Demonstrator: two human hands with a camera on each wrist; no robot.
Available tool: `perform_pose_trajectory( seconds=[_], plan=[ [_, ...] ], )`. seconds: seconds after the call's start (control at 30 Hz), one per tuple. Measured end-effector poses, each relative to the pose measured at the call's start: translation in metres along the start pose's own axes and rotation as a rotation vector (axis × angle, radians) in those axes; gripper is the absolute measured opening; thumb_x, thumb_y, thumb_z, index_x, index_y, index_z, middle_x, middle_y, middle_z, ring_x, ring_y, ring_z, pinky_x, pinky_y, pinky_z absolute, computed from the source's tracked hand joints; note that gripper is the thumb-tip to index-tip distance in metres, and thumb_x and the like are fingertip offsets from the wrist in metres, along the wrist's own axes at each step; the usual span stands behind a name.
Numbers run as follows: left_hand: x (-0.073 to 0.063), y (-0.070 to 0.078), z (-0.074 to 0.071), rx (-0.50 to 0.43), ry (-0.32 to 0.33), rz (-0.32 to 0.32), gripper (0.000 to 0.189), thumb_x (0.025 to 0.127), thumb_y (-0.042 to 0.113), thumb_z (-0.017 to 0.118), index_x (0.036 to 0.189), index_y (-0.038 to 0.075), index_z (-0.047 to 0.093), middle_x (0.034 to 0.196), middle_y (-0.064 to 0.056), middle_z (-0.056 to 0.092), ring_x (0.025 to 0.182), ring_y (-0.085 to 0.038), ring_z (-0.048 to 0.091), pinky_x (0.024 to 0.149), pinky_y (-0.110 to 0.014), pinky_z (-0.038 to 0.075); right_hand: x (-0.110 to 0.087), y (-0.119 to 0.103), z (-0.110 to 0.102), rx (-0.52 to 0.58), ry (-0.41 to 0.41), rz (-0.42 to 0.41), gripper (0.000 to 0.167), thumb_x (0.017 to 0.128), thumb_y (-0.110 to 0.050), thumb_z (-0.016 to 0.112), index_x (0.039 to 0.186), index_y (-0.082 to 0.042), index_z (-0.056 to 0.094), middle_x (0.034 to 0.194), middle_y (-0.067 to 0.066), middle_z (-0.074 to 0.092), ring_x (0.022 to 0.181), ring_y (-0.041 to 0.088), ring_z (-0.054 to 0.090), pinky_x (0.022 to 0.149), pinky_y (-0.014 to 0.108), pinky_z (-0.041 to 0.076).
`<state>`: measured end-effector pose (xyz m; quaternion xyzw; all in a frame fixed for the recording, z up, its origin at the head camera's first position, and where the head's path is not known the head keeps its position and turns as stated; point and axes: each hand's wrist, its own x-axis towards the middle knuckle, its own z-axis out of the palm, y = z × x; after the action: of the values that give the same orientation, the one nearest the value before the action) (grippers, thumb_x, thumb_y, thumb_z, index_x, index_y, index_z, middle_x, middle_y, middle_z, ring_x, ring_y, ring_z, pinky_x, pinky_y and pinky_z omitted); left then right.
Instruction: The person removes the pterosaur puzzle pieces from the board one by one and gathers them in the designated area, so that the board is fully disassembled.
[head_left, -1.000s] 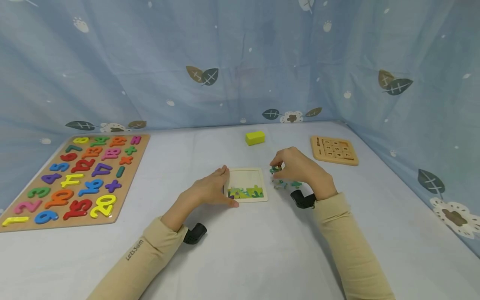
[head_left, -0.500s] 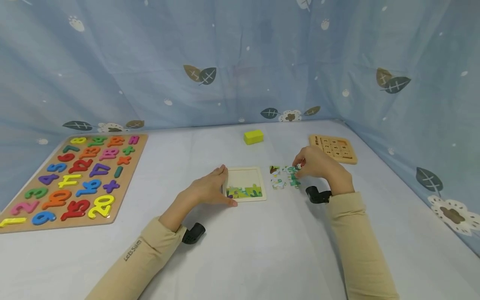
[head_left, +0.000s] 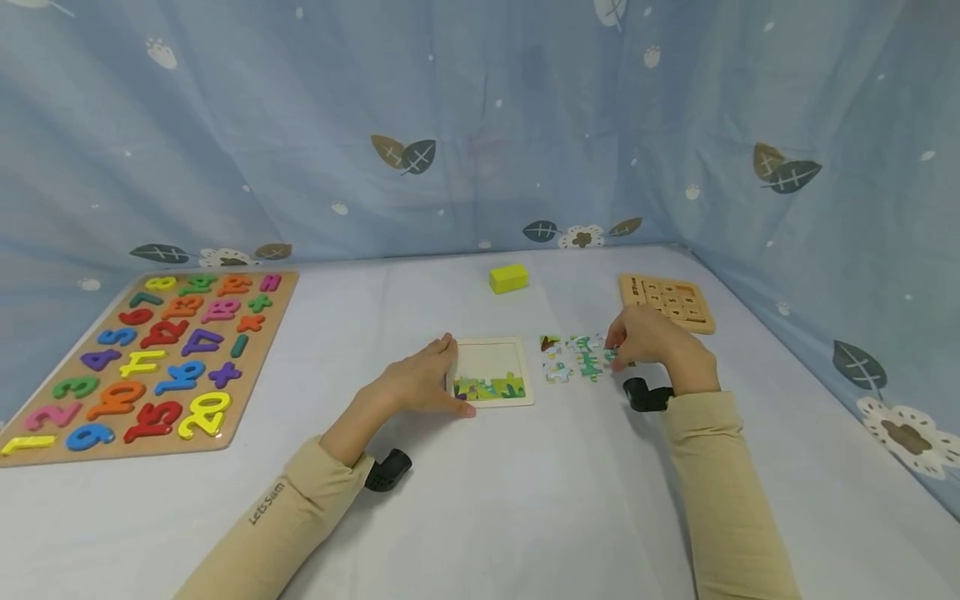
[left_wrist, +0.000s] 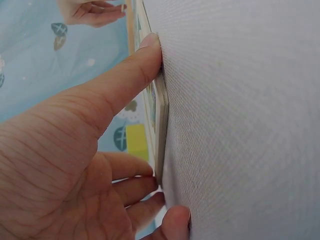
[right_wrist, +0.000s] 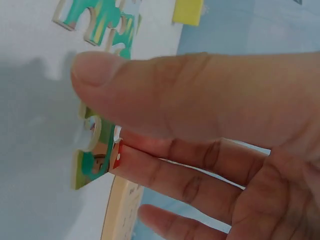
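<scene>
A small wooden puzzle tray (head_left: 491, 343) lies flat, with green grass-patterned pieces along its near side. My left hand (head_left: 417, 381) grips its left end, the thumb at the near edge and the fingers at the left side; the left wrist view shows this tray's edge (left_wrist: 161, 130) between them. To the right, my right hand (head_left: 656, 343) pinches a jigsaw piece (right_wrist: 95, 162) with green and red print, partly hidden behind the thumb. Beside that hand lie several loose jigsaw pieces (head_left: 557, 372) on the white cloth.
A large number board (head_left: 225, 433) with coloured numerals lies at the left. Behind the tray stands a yellow block (head_left: 509, 278). A wooden sliding number puzzle (head_left: 678, 302) sits just beyond my right hand. A patterned blue curtain (head_left: 480, 125) hangs along the back.
My right hand has moved right, from the pieces nearest the tray to the right end of the loose group, uncovering the pieces it hid. The left hand keeps its place on the tray.
</scene>
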<state>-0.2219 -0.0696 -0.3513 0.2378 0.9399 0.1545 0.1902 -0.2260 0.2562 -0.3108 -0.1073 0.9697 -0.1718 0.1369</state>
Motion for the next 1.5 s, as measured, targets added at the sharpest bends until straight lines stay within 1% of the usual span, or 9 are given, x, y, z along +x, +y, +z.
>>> perform_pose_trajectory(
  seconds=[0.2,0.33,0.5,0.8,0.97,1.2,1.3,1.4,1.5],
  plan=[
    [0.0,-0.001,0.001,0.002,-0.006,0.003,0.109,0.08,0.053,0.072,0.153,-0.002,0.012,0.162,-0.013,0.006,0.15,-0.028,0.011,0.116,-0.051,0.024,0.005,-0.001,0.004,-0.01,-0.034,0.033,0.024,0.073,-0.004,0.077,0.096,0.002,0.074,0.099,0.016,0.071,0.076,0.021,0.06,0.067,0.034,0.051],
    [0.0,-0.001,0.001,0.004,-0.011,0.003,0.109,0.08,0.053,0.072,0.153,-0.002,0.011,0.162,-0.013,0.006,0.15,-0.028,0.011,0.116,-0.05,0.025,0.008,-0.001,0.008,-0.04,-0.038,0.058,0.021,0.073,-0.003,0.077,0.093,0.0,0.074,0.099,0.015,0.071,0.074,0.019,0.06,0.066,0.032,0.05],
    [0.001,-0.001,0.0,0.001,-0.011,-0.001,0.11,0.08,0.053,0.072,0.153,-0.002,0.01,0.162,-0.014,0.005,0.15,-0.028,0.01,0.116,-0.051,0.025,0.011,-0.001,0.01,-0.048,-0.041,0.066,0.021,0.073,-0.003,0.077,0.093,0.0,0.073,0.097,0.015,0.069,0.073,0.021,0.058,0.064,0.032,0.049],
    [0.001,-0.002,0.0,0.011,-0.011,-0.005,0.11,0.08,0.053,0.072,0.153,-0.002,0.01,0.162,-0.013,0.005,0.15,-0.028,0.01,0.117,-0.049,0.024,0.014,-0.003,0.012,-0.043,-0.051,0.094,0.024,0.073,-0.002,0.077,0.096,0.0,0.072,0.099,0.016,0.069,0.078,0.023,0.059,0.068,0.034,0.05],
    [0.003,-0.001,0.0,0.008,-0.016,-0.013,0.111,0.08,0.054,0.072,0.153,-0.001,0.01,0.163,-0.012,0.005,0.15,-0.027,0.01,0.117,-0.05,0.024,0.013,-0.004,0.011,-0.058,-0.057,0.092,0.027,0.073,-0.003,0.077,0.099,0.001,0.072,0.103,0.017,0.069,0.083,0.024,0.062,0.073,0.038,0.052],
    [0.004,-0.001,0.0,0.023,-0.021,-0.024,0.111,0.08,0.054,0.072,0.154,0.001,0.009,0.163,-0.011,0.004,0.151,-0.025,0.01,0.116,-0.05,0.025,0.011,-0.004,0.008,-0.043,-0.064,0.069,0.03,0.072,-0.003,0.078,0.101,0.003,0.071,0.104,0.018,0.069,0.083,0.024,0.062,0.074,0.039,0.052],
    [0.003,-0.001,0.0,0.023,-0.018,-0.023,0.11,0.08,0.054,0.072,0.154,0.0,0.01,0.163,-0.011,0.005,0.15,-0.026,0.01,0.116,-0.05,0.025,0.009,-0.005,0.006,-0.036,-0.068,0.078,0.033,0.073,-0.004,0.078,0.104,0.003,0.07,0.108,0.019,0.068,0.087,0.026,0.062,0.076,0.04,0.052],
    [0.003,0.0,-0.001,0.019,-0.017,-0.022,0.11,0.08,0.053,0.072,0.153,0.0,0.01,0.163,-0.012,0.005,0.15,-0.026,0.01,0.116,-0.05,0.024,0.007,-0.006,0.004,-0.038,-0.053,0.081,0.038,0.073,-0.006,0.077,0.109,0.003,0.068,0.113,0.022,0.065,0.094,0.03,0.061,0.08,0.044,0.051],
    [0.003,0.0,0.0,0.013,-0.018,-0.02,0.11,0.08,0.053,0.072,0.153,-0.001,0.01,0.163,-0.012,0.005,0.15,-0.026,0.01,0.117,-0.05,0.024,0.005,-0.009,0.001,-0.033,-0.015,0.038,0.04,0.076,-0.009,0.075,0.114,0.005,0.067,0.114,0.024,0.064,0.095,0.031,0.061,0.082,0.046,0.051]
  ],
)
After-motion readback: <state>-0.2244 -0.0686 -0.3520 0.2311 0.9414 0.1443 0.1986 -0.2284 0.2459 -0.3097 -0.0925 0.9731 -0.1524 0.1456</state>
